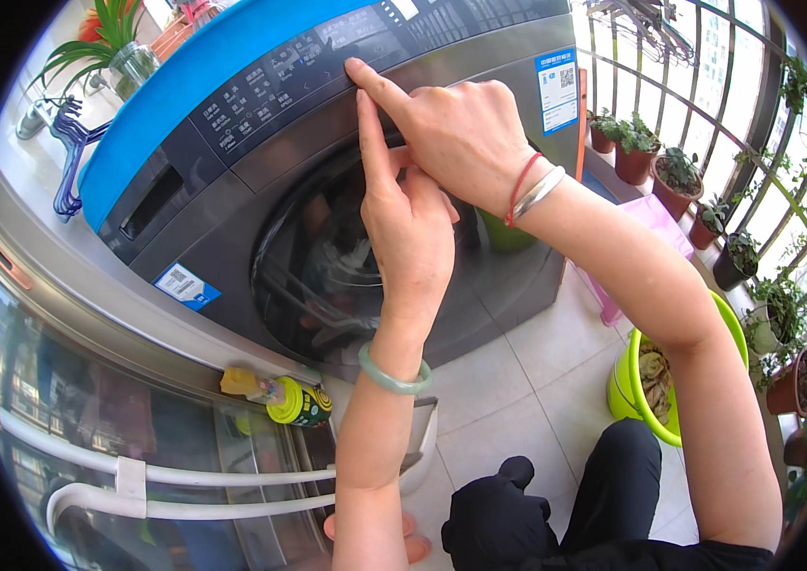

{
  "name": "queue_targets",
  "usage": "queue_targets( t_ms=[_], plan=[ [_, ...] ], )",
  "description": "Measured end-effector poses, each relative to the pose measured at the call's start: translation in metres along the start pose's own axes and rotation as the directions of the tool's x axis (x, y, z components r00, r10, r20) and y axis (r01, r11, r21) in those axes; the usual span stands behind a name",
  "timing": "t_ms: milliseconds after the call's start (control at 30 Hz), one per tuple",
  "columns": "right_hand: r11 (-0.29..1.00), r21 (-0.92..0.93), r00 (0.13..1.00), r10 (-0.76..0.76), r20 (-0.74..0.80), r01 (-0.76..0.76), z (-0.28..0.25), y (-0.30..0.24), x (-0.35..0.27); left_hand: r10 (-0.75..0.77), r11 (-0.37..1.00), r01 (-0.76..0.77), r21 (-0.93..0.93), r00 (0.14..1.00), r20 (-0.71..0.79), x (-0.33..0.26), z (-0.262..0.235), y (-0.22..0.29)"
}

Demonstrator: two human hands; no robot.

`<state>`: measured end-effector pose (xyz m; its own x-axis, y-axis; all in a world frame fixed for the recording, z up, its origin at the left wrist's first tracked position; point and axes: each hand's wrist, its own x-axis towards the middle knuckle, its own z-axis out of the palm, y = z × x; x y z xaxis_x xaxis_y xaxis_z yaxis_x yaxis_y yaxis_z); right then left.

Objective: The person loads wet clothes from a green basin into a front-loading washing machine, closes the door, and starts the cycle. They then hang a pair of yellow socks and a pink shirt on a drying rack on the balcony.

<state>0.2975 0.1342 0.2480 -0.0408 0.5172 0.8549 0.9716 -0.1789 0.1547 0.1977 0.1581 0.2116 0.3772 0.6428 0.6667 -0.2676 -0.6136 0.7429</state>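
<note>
A dark grey front-loading washing machine (270, 181) stands before me, with a touch control panel (275, 81) along its top front. My right hand (460, 128) points with its index finger, the tip at the panel's lower middle. The other fingers are curled and hold nothing. Just beneath, my left hand (408, 219) also stretches its index finger up toward the panel's lower edge, close to the right fingertip. It holds nothing either. Both hands partly cover the round dark door (313, 262). A blue cover (170, 86) lies over the machine's top.
At right a lime-green bucket (624, 385) with cloth in it stands on the tiles near a pink stool (651, 224). Potted plants (634, 147) line the railing. Blue hangers (70, 157) hang at left. White hoses (194, 476) and a green-yellow container (298, 402) are lower left.
</note>
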Motion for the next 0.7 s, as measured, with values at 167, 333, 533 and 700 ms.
queue_targets(
  t_ms=[167,333,533,700],
  plan=[
    [0.998,0.058,0.999,-0.012,-0.029,0.014,-0.009,0.010,0.001,0.003,0.998,-0.004,-0.070,1.000,-0.017,0.000,0.008,0.000],
    [0.981,0.185,0.953,0.116,-0.280,-0.065,-0.028,0.055,-0.033,-0.043,0.987,0.050,-0.156,0.998,0.046,-0.031,0.027,0.004],
    [0.866,0.163,0.877,0.444,0.182,-0.472,-0.043,0.161,-0.155,-0.170,0.938,0.241,-0.248,0.946,0.277,-0.077,0.121,-0.030],
    [0.795,-0.123,0.685,0.581,0.440,-0.594,-0.016,0.231,-0.282,-0.309,0.908,0.398,-0.131,0.847,0.432,-0.118,0.197,-0.075]
  ],
)
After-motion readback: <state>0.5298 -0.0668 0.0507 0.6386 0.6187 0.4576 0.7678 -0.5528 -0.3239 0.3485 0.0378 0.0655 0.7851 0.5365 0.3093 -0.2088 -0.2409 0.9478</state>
